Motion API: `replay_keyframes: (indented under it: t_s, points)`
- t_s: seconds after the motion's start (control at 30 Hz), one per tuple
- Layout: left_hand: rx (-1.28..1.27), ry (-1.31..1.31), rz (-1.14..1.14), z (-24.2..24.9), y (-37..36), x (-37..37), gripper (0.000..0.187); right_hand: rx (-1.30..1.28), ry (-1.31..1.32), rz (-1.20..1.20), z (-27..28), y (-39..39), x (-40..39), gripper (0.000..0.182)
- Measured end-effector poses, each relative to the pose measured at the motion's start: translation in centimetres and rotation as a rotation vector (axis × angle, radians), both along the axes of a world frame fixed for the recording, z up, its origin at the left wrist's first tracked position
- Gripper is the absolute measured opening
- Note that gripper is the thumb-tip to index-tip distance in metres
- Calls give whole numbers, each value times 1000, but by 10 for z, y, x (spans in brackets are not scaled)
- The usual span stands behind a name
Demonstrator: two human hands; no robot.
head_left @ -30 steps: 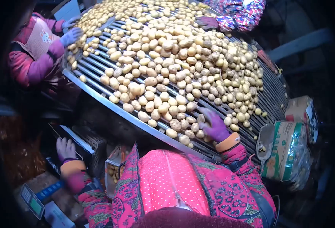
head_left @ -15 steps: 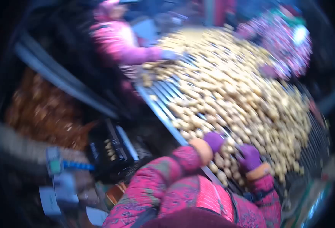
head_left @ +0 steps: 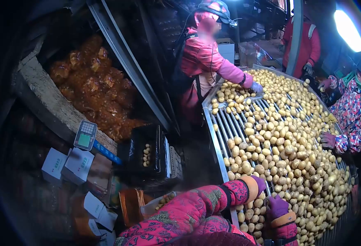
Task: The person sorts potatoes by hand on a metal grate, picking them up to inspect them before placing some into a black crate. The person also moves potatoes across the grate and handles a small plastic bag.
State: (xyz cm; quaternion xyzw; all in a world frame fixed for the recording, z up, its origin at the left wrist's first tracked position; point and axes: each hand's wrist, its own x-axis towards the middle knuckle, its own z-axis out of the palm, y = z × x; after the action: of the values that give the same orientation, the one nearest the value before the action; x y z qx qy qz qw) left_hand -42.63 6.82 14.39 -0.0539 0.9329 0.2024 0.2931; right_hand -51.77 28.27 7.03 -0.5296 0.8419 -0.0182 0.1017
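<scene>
A long roller table [head_left: 219, 123] is seen running from about 5 o'clock near the wearer up toward 12 o'clock, its steel bars laid along that same line and its bed covered with potatoes [head_left: 287, 151]. The heap is densest from the centre toward 3 and 4 o'clock; the bars at 10 o'clock of the heap are left partly bare.

Both gloved hands are placed at the near end of the table. The left hand [head_left: 259, 183] is laid over the table's near edge, with potatoes lying directly at 1 o'clock of it, touching or almost touching the glove. The right hand [head_left: 277, 206] is set just at 4 o'clock of the left, fingers spread and pressed down among the potatoes; no single potato is seen pinched. Whether the left fingers are curled or flat cannot be told, since most of the glove is hidden behind the orange cuff. Of the two, the right is buried deeper in the heap.

A black crate [head_left: 147, 156] holding a few potatoes is stood at 9 o'clock of the left hand, well apart from it, beyond the table edge. A scale [head_left: 85, 135] is seen farther out at 9 o'clock. Other people's gloved hands are kept on the heap at 12 and 3 o'clock.
</scene>
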Motion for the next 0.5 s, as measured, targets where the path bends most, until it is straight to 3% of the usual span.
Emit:
replay_keyframes:
  t_s: [0.03, 0.1, 0.17, 0.2, 0.27, 0.3, 0.4, 0.47, 0.5]
  points:
    - [-35, 86, -49, -59, 2, -10, 59, -10, -2, 7, 0, 1, 1, 31]
    - [-71, 180, -96, -73, 2, -12, 61, -18, -4, 9, -9, 3, -1, 30]
    - [-44, 137, -115, -23, 1, 3, 58, -11, 0, 4, -14, 3, -2, 28]
    - [-47, 147, -118, -22, 1, 5, 58, -7, -1, -2, -12, 2, -2, 27]
    - [-124, 241, -101, -30, 7, 10, 44, 11, 20, -2, -8, 1, 0, 26]
    - [-134, 388, -48, -54, 9, 13, 46, 10, 26, -24, -10, 0, 2, 26]
    - [-102, 371, -15, -70, 8, 1, 49, -19, 54, -82, -9, 2, 10, 27]
    - [-31, 406, 21, -59, 5, 13, 52, -43, 71, -117, -12, 3, 12, 28]
    - [162, 448, 126, -66, 2, 15, 52, -89, 42, -156, -15, 4, 14, 29]
